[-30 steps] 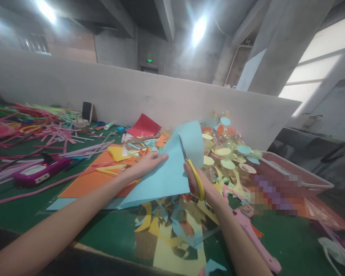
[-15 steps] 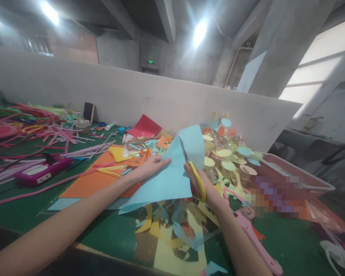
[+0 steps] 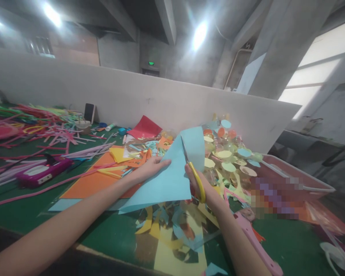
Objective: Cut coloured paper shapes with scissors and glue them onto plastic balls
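Observation:
A sheet of light blue paper (image 3: pixel 163 180) is raised above the table, its upper part curling over to the right. My left hand (image 3: pixel 153 168) is closed on the sheet's left edge, thumb on top. In my right hand (image 3: pixel 193 179) is a pair of scissors (image 3: pixel 197 180) with yellow handles; the blades lie along a cut in the paper's upper part. Part of my right fingers is hidden behind the handles and the sheet. Below the sheet lie yellow, blue and orange paper scraps (image 3: pixel 172 230).
Orange sheets (image 3: pixel 87 178) lie at left, near a purple device (image 3: pixel 44 170) and pink strips. Red paper (image 3: pixel 145 127) leans by the white partition (image 3: pixel 117 92). Plastic pieces with pastel paper discs (image 3: pixel 224 154) are heaped at right, beside a pink bin (image 3: pixel 299 174) and a pink glue gun (image 3: pixel 255 241).
Little differs. The scissors and the sheet's curled top have shifted very slightly; both hands keep their hold in the same place.

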Available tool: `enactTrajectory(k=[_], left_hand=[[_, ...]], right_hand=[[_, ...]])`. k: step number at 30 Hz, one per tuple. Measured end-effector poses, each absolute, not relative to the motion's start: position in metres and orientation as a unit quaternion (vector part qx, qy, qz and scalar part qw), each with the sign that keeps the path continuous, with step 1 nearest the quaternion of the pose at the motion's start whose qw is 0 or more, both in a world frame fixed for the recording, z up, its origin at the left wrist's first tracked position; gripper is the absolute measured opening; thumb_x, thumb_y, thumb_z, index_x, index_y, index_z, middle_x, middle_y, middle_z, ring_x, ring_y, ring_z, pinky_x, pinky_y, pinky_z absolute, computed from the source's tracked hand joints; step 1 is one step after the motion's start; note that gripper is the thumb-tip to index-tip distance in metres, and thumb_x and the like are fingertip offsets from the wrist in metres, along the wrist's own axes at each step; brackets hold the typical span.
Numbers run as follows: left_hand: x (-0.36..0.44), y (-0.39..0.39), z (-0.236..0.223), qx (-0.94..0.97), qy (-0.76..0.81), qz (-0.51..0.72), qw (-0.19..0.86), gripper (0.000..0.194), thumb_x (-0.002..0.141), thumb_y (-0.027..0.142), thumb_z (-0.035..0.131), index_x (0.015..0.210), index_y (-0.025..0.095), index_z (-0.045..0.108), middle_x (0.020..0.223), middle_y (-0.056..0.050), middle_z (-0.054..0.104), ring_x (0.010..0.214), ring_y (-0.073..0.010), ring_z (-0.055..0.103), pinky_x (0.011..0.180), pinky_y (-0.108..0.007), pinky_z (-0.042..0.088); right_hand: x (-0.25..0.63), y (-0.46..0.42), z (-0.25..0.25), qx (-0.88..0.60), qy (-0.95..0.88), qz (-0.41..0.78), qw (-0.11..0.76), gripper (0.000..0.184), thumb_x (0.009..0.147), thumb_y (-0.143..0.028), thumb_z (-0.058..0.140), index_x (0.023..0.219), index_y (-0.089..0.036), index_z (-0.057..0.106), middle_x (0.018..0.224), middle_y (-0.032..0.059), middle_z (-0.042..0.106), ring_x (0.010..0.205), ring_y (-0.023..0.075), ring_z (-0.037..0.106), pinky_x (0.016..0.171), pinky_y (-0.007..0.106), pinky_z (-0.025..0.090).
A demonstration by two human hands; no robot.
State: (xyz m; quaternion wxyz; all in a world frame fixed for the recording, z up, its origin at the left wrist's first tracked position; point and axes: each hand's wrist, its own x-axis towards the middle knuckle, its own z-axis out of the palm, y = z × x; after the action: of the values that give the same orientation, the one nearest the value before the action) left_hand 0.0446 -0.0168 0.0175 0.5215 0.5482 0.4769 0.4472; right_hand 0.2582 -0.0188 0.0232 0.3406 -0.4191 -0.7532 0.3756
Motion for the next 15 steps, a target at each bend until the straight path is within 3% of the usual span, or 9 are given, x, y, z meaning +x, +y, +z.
enactTrajectory(k=[3,9,15], left_hand=[[0.0449,-0.0154,0.0162,0.537,0.477,0.450,0.531,0.047,0.072,0.060,0.069,0.089,0.017,0.071,0.083,-0.005,0.076,0.067,-0.0183,0.070,0.060,-0.026,0.054],[0.0447,-0.0147,0.0153,0.545,0.486,0.433,0.528,0.052,0.071,0.063,0.068,0.087,0.014,0.071,0.081,-0.008,0.076,0.063,-0.0178,0.069,0.058,-0.026,0.053],[0.0447,-0.0175,0.0168,0.552,0.500,0.415,0.523,0.053,0.069,0.064,0.069,0.086,0.014,0.070,0.077,-0.006,0.075,0.059,-0.0171,0.067,0.054,-0.025,0.052]], right_hand=[[0.2581,-0.0213,0.0246,-0.412,-0.751,0.396,0.331,0.062,0.086,-0.075,0.031,0.087,-0.017,0.055,0.066,0.0024,0.052,0.061,0.0181,0.050,0.058,0.030,0.042],[0.2583,-0.0210,0.0275,-0.392,-0.768,0.364,0.352,0.066,0.084,-0.077,0.029,0.087,-0.017,0.056,0.074,0.0030,0.053,0.071,0.0189,0.050,0.072,0.033,0.045],[0.2593,-0.0164,0.0239,-0.376,-0.769,0.372,0.357,0.055,0.088,-0.069,0.035,0.080,-0.019,0.054,0.073,0.0029,0.051,0.071,0.0186,0.048,0.074,0.033,0.044]])
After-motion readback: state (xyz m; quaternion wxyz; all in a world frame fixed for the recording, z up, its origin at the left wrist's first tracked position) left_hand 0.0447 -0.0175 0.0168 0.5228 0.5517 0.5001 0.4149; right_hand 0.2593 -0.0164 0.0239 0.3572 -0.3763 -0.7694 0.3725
